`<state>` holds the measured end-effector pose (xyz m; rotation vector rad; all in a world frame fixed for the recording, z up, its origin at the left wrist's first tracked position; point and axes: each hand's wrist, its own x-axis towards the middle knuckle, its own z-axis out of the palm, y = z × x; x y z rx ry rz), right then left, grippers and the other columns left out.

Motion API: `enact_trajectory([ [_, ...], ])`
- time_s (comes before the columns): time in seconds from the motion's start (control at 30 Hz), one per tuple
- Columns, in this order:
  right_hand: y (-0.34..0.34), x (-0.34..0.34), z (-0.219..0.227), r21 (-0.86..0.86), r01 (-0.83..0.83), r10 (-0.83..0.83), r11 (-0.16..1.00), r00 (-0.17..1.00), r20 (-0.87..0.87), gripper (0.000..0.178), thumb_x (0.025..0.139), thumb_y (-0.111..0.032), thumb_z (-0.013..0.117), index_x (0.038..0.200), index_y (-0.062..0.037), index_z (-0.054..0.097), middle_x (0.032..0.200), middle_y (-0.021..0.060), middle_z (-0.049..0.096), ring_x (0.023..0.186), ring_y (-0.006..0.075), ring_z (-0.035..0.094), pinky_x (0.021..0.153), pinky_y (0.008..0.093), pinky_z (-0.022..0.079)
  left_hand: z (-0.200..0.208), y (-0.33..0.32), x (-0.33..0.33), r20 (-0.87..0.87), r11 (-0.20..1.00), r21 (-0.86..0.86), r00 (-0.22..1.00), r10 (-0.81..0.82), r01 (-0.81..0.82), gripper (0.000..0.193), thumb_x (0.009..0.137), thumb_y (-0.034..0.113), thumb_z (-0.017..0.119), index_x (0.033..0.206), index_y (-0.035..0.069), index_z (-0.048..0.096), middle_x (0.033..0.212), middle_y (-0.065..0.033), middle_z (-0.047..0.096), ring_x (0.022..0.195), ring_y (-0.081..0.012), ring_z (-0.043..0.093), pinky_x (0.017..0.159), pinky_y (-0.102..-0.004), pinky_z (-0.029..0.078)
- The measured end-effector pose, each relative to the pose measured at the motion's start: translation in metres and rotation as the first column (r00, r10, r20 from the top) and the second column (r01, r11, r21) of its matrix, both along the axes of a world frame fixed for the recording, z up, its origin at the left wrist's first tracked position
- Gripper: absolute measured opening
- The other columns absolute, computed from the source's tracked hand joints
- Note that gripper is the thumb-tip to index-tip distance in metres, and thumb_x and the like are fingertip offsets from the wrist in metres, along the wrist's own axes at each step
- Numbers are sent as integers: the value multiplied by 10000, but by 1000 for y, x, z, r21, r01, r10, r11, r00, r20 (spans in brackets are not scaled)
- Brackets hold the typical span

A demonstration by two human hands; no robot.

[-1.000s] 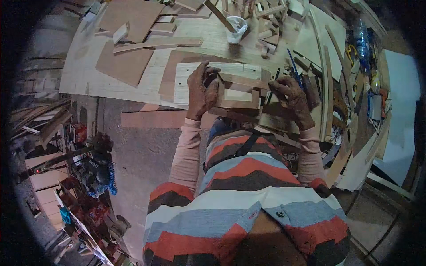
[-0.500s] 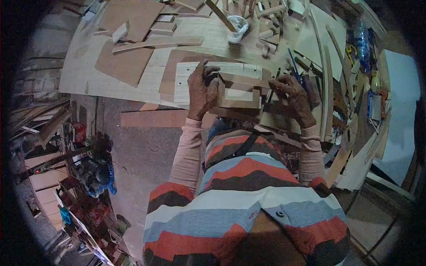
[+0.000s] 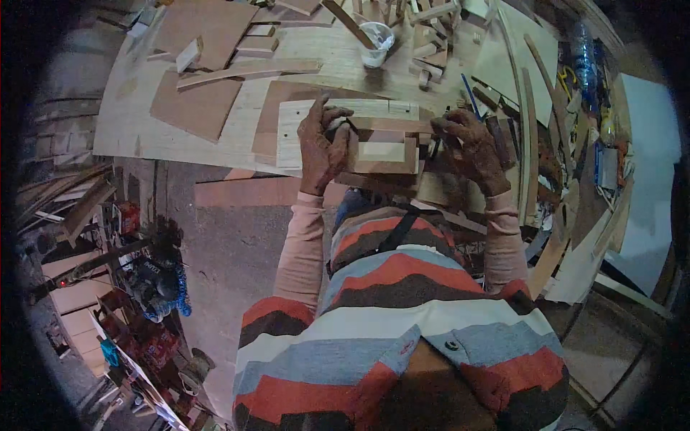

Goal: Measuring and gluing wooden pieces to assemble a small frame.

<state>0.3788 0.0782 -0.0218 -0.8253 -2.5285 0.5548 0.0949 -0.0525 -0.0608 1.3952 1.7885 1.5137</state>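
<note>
My left hand (image 3: pixel 325 147) is closed around the left end of a small rectangular wooden frame (image 3: pixel 410 156). The frame is made of pale brown strips, and a light surface shows through its opening. At its far right corner, the bent fingers of my right hand (image 3: pixel 473 149) pinch the end of the far strip (image 3: pixel 388 125); the exact contact is partly hidden. Beneath the frame lies a pale board (image 3: pixel 290 128) with a few dark holes along its edge, resting on a brown sheet near the table's front edge.
Across the worktable (image 3: pixel 126 122) lie brown panels (image 3: pixel 195 106), a long strip (image 3: pixel 251 72) and several offcuts. A white plastic cup (image 3: pixel 375 52) with a stick in it stands at the back. Tools, long slats and a blue-tinted bottle (image 3: pixel 583 61) crowd the right side.
The view has shifted slightly. The fingers of my right hand have drawn in a little at the frame's far right corner; my left hand keeps its hold.
</note>
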Motion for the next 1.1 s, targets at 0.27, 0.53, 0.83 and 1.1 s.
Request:
enact_trajectory([
  [0.27, 5, 3, -6, -1, -37, 37, 999, 998, -60, 506, 687, -67, 719, 1189, -132, 693, 1060, 123, 656, 999, 342, 642, 848, 429, 523, -9, 0, 1, 179, 998, 54, 984, -27, 18, 621, 846, 27, 643, 1429, 5, 429, 1050, -151, 717, 1015, -259, 668, 971, -384, 472],
  [0.53, 2, 2, 3, -59, -17, 15, 998, 999, -31, 459, 708, -54, 730, 1163, -114, 704, 1083, 135, 657, 1015, 362, 633, 872, 426, 519, -1, -1, 1, 148, 999, 35, 988, -36, 31, 676, 839, 85, 658, 1452, -18, 392, 1100, -180, 692, 985, -265, 682, 897, -388, 530],
  [0.83, 1, 1, -1, -49, -10, 9, 999, 1000, -17, 488, 674, -57, 743, 1158, -108, 711, 1104, 159, 647, 1047, 353, 629, 901, 430, 525, -10, -1, -2, -4, 998, 51, 999, 34, -33, 671, 876, 175, 667, 1462, 1, 389, 1081, -165, 694, 958, -293, 682, 863, -401, 535],
  [1.1, -1, 2, -2, -57, 23, -24, 998, 1000, -8, 544, 671, 3, 686, 1196, -139, 712, 1118, 138, 642, 1045, 330, 635, 882, 378, 528, -3, -1, 0, 205, 996, 54, 975, -80, 71, 667, 844, 122, 663, 1453, 26, 408, 1133, -132, 693, 1021, -283, 663, 971, -428, 450],
])
